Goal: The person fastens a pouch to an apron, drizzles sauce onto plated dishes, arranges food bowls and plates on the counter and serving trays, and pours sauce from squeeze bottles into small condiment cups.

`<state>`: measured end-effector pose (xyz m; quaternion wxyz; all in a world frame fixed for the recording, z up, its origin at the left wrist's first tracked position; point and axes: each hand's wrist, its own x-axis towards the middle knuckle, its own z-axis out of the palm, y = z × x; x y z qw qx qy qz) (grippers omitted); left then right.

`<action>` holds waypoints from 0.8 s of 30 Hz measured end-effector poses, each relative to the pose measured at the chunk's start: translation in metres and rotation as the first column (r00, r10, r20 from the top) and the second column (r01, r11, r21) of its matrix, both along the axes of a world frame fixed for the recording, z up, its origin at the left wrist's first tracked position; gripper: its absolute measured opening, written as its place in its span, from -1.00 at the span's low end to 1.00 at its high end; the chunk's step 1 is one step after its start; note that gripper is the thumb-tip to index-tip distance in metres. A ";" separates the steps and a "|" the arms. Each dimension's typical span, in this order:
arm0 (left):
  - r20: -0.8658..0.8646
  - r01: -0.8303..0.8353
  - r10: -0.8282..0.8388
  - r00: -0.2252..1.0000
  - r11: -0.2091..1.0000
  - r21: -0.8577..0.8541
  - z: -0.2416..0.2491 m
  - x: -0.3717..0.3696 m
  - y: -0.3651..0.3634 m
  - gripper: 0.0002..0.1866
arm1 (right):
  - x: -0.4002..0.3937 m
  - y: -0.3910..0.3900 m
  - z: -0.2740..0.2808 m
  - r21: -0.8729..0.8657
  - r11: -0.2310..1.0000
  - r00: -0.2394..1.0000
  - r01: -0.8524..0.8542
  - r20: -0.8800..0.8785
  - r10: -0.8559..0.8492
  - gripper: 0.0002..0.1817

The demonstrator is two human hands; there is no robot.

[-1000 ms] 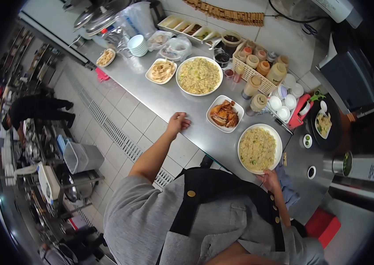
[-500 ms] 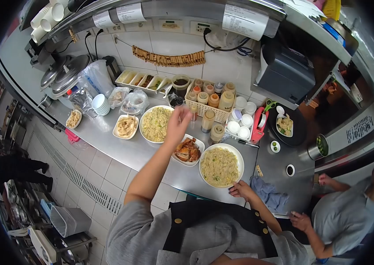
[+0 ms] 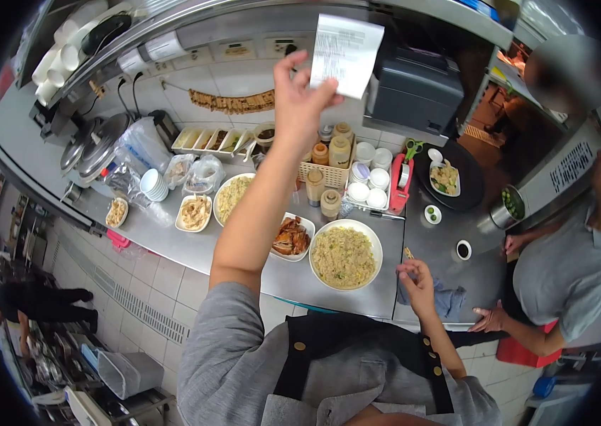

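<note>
My left hand is raised high, thumb against the lower part of a white printed receipt with its fingers closed at the near edge. My right hand hovers over the counter with loosely bent fingers and nothing visible in it. Just beyond its fingertips is a wooden clothespin, partly hidden. A white bowl of fried rice stands to its left. Beside that, a white dish of browned roast meat sits beneath my left forearm. My forearm partly covers a second bowl of fried rice.
Sauce bottles stand by a basket, near white-lidded cups and a red tape dispenser. A printer is at the back. A blue cloth lies at the right, where another person stands close by.
My left hand has risen from above the dishes to the receipt, which now tilts. My right hand has left the rice bowl's rim and moved right. The view has shifted.
</note>
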<state>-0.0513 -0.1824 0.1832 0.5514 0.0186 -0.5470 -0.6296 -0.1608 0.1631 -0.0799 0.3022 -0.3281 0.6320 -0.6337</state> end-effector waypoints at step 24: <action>0.588 0.189 -0.086 0.804 0.975 -0.116 -0.148 0.021 0.109 -0.39 | -0.029 -0.077 0.160 -0.318 0.940 0.975 -0.121 -0.215 0.053 -0.39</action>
